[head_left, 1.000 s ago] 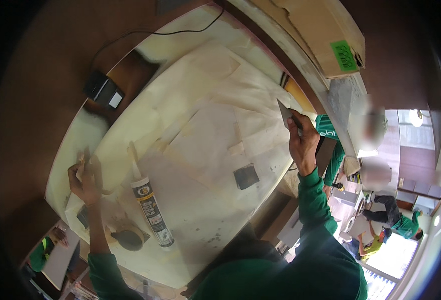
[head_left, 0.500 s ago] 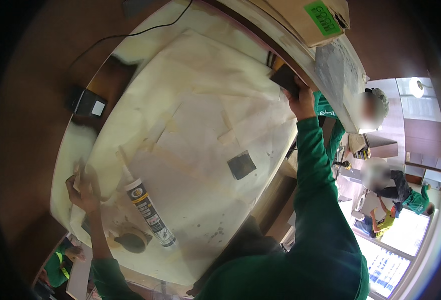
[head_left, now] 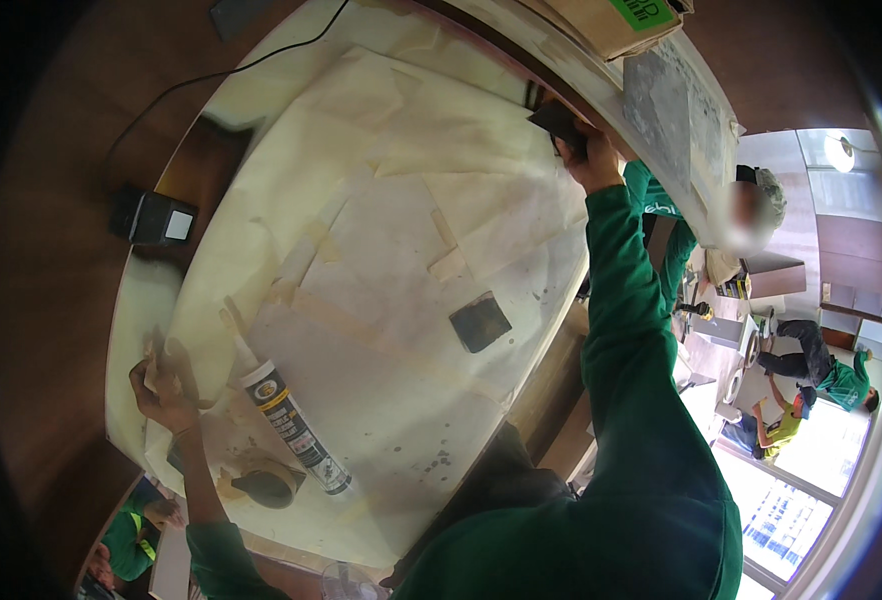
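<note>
My right hand is closed round a thin, dark, flat pad, held beside the dark raised edge at the far right of the work surface. A similar dark square pad lies on the pale covering sheet, right of the middle. At the left edge of the sheet, my left hand has its fingers pinched together near a pale scrap; what they hold is not clear. Close to that hand lie a sealant cartridge with a long pale nozzle and a round, dark-faced thing.
A black box-shaped device and a black cable sit toward the left. Along the far right runs a ledge bearing a cardboard box. Co-workers stand beyond it, and another person is at lower left.
The view has shifted slightly. My right hand and its pad sit a little further up and left, and the pad's tilt has changed. My left hand stays nearly in place.
</note>
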`<action>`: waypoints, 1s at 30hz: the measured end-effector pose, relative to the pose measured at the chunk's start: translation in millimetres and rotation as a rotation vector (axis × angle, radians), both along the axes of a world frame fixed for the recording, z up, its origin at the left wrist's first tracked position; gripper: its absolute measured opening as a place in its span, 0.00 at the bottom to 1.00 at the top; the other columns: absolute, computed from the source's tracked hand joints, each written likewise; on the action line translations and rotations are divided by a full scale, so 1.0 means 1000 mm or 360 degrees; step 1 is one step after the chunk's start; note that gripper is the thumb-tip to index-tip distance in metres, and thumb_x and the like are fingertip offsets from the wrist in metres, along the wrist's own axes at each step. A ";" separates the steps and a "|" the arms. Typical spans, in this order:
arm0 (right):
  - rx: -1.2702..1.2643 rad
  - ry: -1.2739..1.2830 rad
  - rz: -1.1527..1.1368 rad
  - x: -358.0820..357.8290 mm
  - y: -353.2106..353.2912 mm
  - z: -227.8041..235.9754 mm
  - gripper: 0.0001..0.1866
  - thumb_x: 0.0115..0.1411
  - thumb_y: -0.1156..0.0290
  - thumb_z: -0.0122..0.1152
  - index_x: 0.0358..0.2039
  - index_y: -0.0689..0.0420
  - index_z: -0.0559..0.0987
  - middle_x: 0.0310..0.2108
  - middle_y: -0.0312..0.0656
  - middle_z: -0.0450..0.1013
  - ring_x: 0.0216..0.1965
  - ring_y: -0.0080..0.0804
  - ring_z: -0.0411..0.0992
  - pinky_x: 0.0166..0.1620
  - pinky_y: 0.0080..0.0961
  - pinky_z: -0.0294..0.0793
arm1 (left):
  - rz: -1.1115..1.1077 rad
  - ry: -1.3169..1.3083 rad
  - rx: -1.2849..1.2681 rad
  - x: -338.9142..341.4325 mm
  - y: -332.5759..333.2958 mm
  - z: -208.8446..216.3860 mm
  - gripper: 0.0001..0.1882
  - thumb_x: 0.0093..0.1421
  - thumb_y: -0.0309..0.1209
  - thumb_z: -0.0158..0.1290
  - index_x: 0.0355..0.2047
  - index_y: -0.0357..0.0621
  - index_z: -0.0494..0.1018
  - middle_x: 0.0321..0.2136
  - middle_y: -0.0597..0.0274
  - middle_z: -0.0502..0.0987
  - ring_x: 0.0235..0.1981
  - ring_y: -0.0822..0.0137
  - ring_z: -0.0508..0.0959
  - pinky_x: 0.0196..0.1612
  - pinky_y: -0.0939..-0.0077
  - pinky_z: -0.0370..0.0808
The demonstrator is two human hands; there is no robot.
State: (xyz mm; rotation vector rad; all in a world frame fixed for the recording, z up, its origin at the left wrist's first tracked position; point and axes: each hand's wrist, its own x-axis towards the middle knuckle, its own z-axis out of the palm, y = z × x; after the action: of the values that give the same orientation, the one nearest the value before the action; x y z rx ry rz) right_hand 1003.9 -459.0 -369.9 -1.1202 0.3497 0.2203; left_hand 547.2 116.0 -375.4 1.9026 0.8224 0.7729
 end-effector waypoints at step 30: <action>-0.0125 0.0096 -0.0077 0.009 0.004 0.006 0.09 0.64 0.74 0.53 0.45 0.55 0.75 0.36 0.41 0.77 0.33 0.34 0.77 0.25 0.25 0.81 | -0.0001 -0.0118 -0.0128 -0.010 0.009 -0.011 0.14 0.56 0.31 0.53 0.38 0.34 0.71 0.35 0.62 0.71 0.36 0.70 0.71 0.43 0.76 0.70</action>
State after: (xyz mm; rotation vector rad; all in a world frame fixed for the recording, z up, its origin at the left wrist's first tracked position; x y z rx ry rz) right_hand 1012.8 -455.0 -363.9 -1.1827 0.4418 0.1991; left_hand 537.6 125.2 -386.3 1.7926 0.7954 0.7934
